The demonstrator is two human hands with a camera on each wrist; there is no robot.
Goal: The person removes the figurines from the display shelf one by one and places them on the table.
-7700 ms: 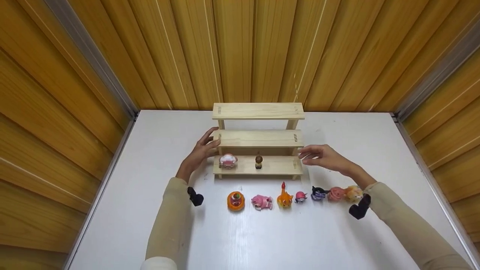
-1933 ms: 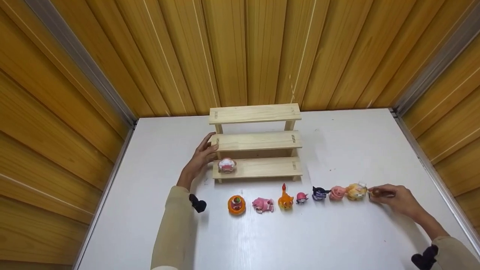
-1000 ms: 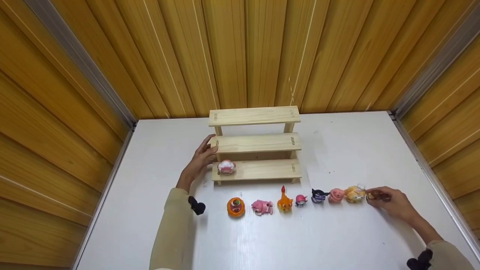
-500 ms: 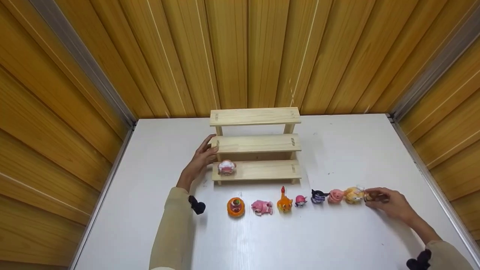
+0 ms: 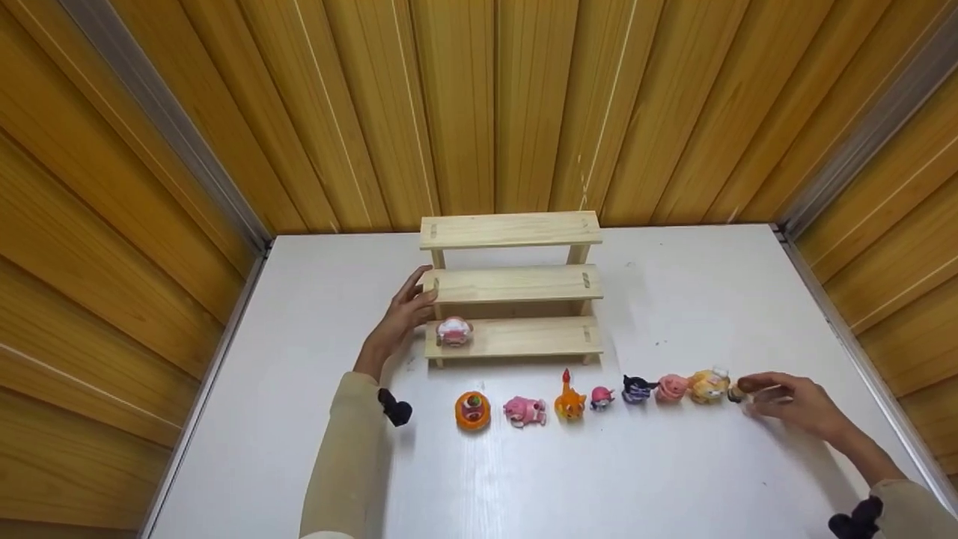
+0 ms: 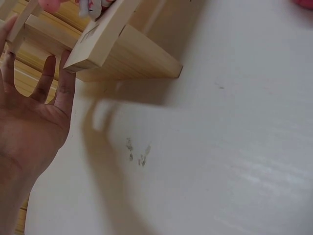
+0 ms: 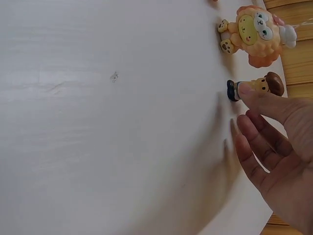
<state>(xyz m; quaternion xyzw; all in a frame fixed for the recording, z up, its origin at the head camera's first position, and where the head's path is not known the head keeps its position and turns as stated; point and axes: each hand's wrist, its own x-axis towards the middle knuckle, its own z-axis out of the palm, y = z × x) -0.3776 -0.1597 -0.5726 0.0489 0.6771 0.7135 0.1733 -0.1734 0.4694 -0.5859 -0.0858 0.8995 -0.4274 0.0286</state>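
A wooden three-tier display shelf [image 5: 516, 284] stands at the back of the white table. My left hand [image 5: 404, 314] holds the left end of its middle tier, thumb at the front and fingers behind. A pink-and-white figurine [image 5: 454, 332] sits on the bottom tier's left end. At the right end of the toy row, a small brown-haired figurine [image 7: 259, 87] stands upright on the table. My right hand [image 5: 797, 404] is just right of it, fingers parted. In the right wrist view the thumb overlaps its body; whether it touches I cannot tell. The index finger is largely hidden there.
The row on the table holds an orange ring-shaped toy [image 5: 473, 411], a pink lying toy [image 5: 525, 411], an orange toy [image 5: 570, 404], a small pink toy [image 5: 602, 397], a black-and-purple toy [image 5: 636, 389], a pink round toy [image 5: 672, 388] and a fluffy yellow-orange toy [image 5: 707, 385]. Wooden panels [image 5: 494, 112] enclose it.
The brown-haired figurine went from the bottom tier to the right end of the row, in my right hand. That hand has just loosened and drawn slightly right. The left hand stays on the shelf.
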